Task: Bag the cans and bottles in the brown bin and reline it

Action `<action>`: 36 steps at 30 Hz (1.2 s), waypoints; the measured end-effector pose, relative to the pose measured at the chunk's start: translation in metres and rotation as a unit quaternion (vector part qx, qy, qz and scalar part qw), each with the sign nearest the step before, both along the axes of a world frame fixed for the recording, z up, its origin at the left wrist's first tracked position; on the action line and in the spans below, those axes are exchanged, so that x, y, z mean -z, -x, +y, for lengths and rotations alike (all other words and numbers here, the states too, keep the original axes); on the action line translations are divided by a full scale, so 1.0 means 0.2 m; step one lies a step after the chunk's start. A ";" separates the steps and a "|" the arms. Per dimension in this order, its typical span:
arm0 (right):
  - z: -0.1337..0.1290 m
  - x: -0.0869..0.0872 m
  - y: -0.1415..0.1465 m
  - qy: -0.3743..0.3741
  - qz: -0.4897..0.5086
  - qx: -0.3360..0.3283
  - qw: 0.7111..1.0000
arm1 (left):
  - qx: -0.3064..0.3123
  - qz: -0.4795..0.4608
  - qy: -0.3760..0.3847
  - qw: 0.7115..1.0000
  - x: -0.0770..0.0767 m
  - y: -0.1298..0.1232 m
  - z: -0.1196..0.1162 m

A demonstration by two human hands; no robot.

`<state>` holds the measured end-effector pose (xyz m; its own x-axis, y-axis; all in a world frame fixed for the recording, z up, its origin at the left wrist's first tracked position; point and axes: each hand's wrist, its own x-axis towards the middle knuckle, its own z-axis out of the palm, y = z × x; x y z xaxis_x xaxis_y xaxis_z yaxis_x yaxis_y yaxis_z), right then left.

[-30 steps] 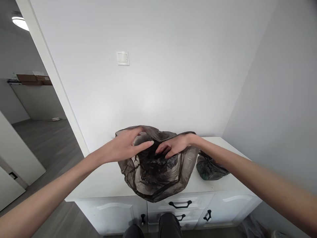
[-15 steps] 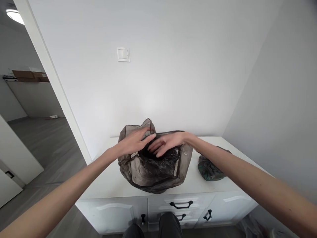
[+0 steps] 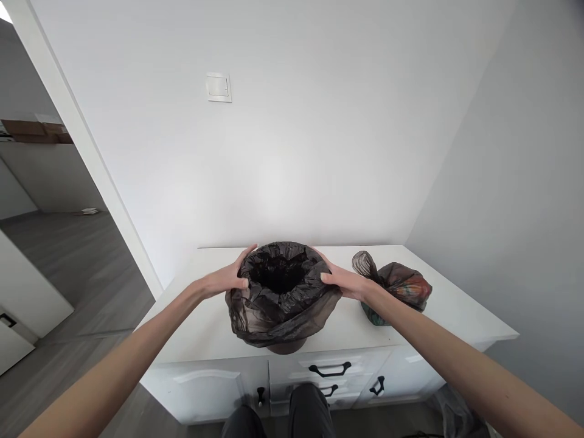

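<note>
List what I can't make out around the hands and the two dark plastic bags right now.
All in the head view:
Inside bottom of the open, translucent black plastic bag: lost in shadow.
Most fingertips of the bare left hand and bare right hand: behind that bag.
Brownish rounded base: mostly covered by the open bag.
Contents of the bunched, dark translucent plastic bag: obscured by its film and the right forearm.

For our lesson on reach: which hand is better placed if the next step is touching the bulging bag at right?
Right, probably: the right hand grips the lined container on the side nearer the bulging bag; the left hand grips the opposite side.
</note>
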<state>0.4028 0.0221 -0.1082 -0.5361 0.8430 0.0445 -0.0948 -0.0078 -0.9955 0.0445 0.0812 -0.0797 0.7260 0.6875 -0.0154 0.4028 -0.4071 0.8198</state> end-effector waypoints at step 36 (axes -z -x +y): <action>0.09 -0.24 0.04 -0.459 -0.585 0.088 0.663 | -0.262 0.237 -0.305 0.885 1.01 0.46 -0.12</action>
<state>0.3951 0.0403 -0.0608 -0.5523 0.8035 0.2221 0.8280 0.5597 0.0341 -0.0471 0.0576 -0.2815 0.3163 0.9132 0.2570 0.9065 -0.3708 0.2019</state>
